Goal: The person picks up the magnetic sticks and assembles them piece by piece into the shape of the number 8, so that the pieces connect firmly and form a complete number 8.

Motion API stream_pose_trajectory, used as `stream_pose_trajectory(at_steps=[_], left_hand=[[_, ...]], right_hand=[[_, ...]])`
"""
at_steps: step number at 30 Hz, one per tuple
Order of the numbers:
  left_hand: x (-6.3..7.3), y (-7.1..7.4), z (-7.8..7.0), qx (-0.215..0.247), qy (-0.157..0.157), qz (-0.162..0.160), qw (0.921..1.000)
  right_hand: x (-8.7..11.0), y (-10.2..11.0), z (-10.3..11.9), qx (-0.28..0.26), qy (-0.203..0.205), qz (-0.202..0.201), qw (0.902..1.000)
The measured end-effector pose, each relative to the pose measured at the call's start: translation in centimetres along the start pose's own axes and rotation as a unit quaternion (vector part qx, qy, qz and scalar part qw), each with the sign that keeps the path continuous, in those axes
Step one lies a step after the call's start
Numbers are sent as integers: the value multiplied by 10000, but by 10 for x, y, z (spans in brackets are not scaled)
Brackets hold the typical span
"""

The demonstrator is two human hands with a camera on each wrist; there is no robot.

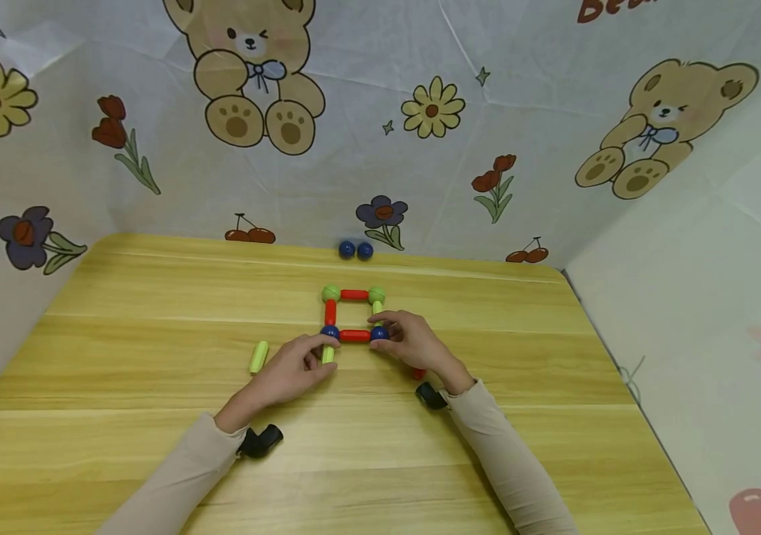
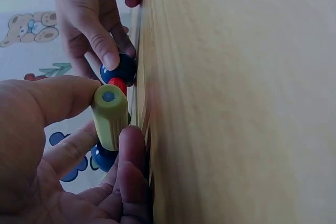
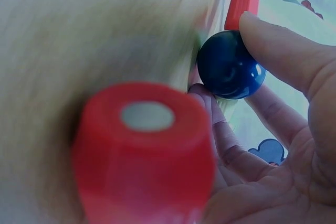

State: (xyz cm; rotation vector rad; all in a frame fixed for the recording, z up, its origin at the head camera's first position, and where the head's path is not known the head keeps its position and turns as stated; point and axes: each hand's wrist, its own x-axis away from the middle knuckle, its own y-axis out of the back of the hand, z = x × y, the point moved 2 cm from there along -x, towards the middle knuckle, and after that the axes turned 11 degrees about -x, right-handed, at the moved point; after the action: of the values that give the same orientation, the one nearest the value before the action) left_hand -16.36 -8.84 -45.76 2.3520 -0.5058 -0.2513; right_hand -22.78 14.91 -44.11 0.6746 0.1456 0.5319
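A square of magnetic rods and balls lies on the table, with green balls at its far corners and blue balls at its near ones. Three sides are red rods; the right one is a yellow-green rod, partly hidden by fingers. My left hand pinches another yellow-green rod that extends toward me from the near-left blue ball. With thumb and fingers, my right hand holds the near-right blue ball.
One loose yellow-green rod lies left of my left hand. A loose red rod is close to my right wrist, partly covered in the head view. Two spare blue balls sit at the table's back edge, by the patterned cloth.
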Motion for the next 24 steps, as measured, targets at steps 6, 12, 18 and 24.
stream_pose_trajectory(at_steps=[6, 12, 18, 24], left_hand=[[-1, -2, 0, -85, 0, -36, 10000], [-1, -1, 0, -15, 28, -16, 10000], [-2, -1, 1, 6, 49, 17, 10000], [-1, 0, 0, -39, 79, 92, 9999]], right_hand=[[0, 0, 0, -3, 18, 25, 10000], [-1, 0, -2, -53, 27, 37, 10000], [-1, 0, -3, -59, 24, 24, 10000], [0, 0, -1, -81, 10, 25, 10000]])
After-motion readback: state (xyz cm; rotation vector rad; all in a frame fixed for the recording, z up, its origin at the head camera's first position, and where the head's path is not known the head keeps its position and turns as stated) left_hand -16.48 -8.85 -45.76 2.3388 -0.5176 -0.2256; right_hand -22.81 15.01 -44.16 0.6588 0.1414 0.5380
